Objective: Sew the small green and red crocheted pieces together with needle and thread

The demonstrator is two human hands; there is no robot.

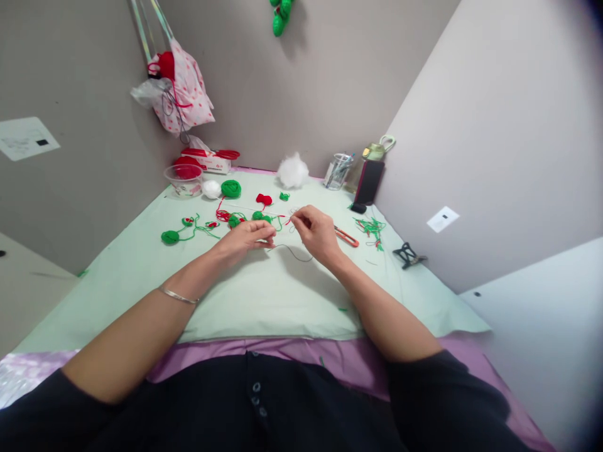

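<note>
My left hand (pixel 249 237) is closed near the middle of the table, thumb and fingers pinched on a thin dark thread (pixel 294 253). From its fingertips the thread curves right, toward the underside of my right hand (pixel 316 232). That hand is pinched too, but what sits in its fingertips is too small to name. A short bit of red yarn and fine loops show just beside them. Behind my left hand lie small green crocheted pieces (pixel 261 216) and a tangle of red yarn (pixel 226 215). A red crocheted bow (pixel 264 199) lies farther back.
An orange utility knife (pixel 347 236) lies right of my right hand, with green yarn scraps (pixel 371 231) beyond. At the back stand white stuffing (pixel 293 171), a pen cup (pixel 337 172), a propped phone (pixel 370 182) and a clear tub (pixel 183 188). A green yarn ball (pixel 231 188) sits left.
</note>
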